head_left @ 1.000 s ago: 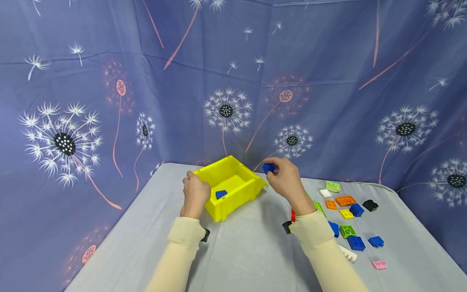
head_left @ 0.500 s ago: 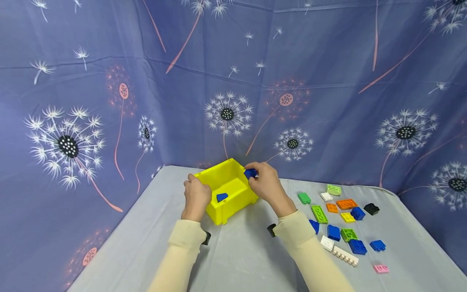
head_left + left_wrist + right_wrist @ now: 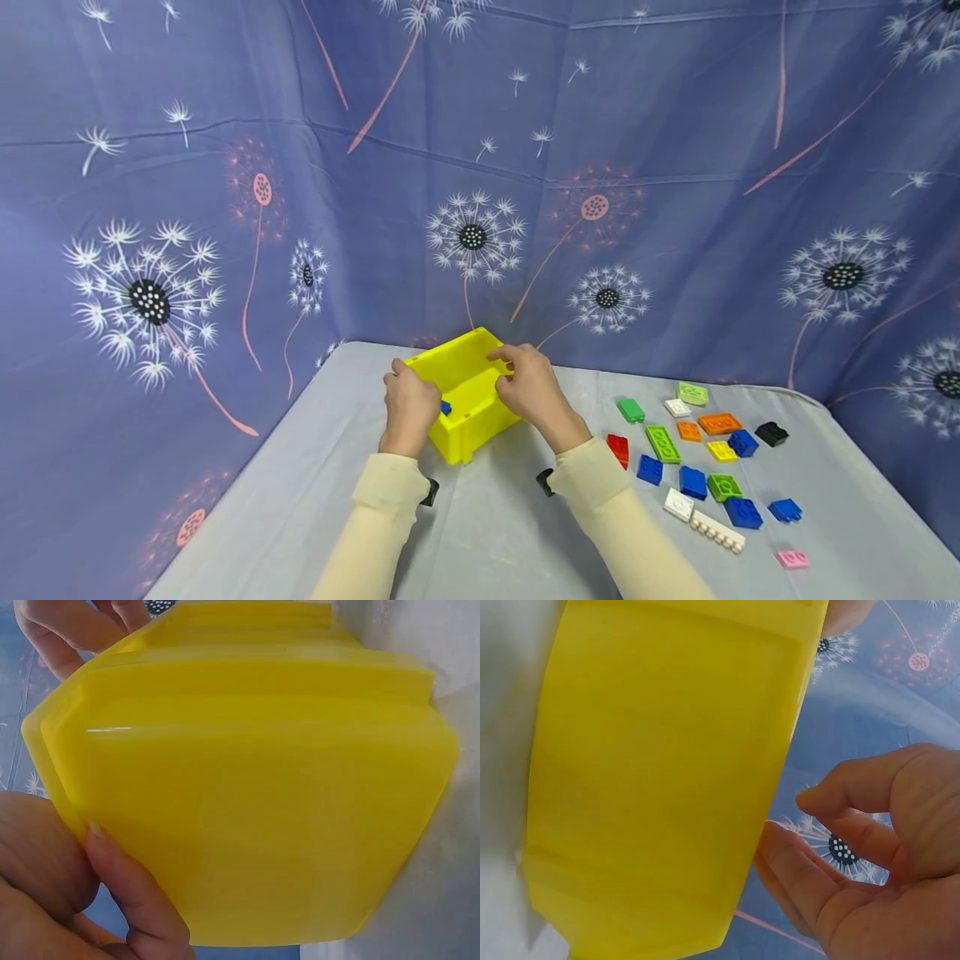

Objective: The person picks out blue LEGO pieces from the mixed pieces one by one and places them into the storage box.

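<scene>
A yellow plastic bin (image 3: 483, 429) stands tilted on the table. My left hand (image 3: 411, 408) grips its left rim, and in the left wrist view the thumb (image 3: 139, 889) lies against the outer wall. My right hand (image 3: 536, 396) is over the bin's right rim, with a gap between thumb and fingers and nothing held. In the right wrist view, fingertips (image 3: 774, 836) of that hand are at the rim. A bit of a blue toy brick (image 3: 446, 407) shows inside the bin beside my left hand; the near wall and the hands hide the rest of the floor.
Loose toy bricks lie on the right of the grey tablecloth (image 3: 510, 533): a red brick (image 3: 618, 450), a green one (image 3: 631, 410), several blue ones, a long white one (image 3: 717, 532) and a pink one (image 3: 792, 559). A dandelion-patterned curtain (image 3: 390, 250) hangs behind.
My right hand has moved left to the bin with a blue brick and let it go; its fingers have parted. My left hand keeps its grip on the rim.
</scene>
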Demonstrator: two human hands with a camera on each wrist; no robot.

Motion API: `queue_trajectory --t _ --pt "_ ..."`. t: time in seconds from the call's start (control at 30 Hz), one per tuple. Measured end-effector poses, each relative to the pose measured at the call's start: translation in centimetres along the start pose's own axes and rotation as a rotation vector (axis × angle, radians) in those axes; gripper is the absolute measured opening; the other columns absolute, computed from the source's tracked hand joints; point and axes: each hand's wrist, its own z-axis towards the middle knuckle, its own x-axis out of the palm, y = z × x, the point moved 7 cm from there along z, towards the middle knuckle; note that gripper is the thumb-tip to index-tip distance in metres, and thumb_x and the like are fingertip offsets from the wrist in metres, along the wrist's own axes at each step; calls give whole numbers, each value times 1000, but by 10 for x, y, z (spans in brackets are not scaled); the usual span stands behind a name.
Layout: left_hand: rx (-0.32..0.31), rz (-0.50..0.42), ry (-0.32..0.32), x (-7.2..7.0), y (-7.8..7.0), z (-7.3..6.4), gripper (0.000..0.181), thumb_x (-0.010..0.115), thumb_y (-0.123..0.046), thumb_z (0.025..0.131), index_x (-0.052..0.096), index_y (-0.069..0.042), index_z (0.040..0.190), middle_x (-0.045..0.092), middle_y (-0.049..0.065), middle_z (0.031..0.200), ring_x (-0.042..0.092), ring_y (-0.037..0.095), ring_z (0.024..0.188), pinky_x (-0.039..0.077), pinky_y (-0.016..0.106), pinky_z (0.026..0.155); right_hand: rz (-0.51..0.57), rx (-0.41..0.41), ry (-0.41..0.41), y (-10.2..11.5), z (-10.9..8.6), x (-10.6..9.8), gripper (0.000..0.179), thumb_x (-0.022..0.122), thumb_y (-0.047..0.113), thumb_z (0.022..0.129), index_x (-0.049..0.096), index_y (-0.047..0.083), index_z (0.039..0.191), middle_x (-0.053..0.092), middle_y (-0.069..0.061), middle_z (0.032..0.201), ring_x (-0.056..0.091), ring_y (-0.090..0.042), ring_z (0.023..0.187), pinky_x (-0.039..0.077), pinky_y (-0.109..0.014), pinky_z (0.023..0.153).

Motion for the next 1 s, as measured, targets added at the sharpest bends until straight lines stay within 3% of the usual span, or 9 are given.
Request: queue_trajectory --t 0.6,1.0 --pt "38 10 1 0 -5 2 68 51 -9 96 21 10 154 40 38 135 58 49 104 53 52 84 -51 -46 -9 8 -5 -12 43 62 2 88 73 15 127 65 -10 118 62 -27 101 55 -41 83" --pt "30 19 9 0 -1 2 67 50 -8 96 21 11 153 40 38 134 57 51 106 53 54 87 -43 11 15 -12 -22 -31 46 60 3 88 71 13 131 62 -16 130 65 -35 113 58 -48 91"
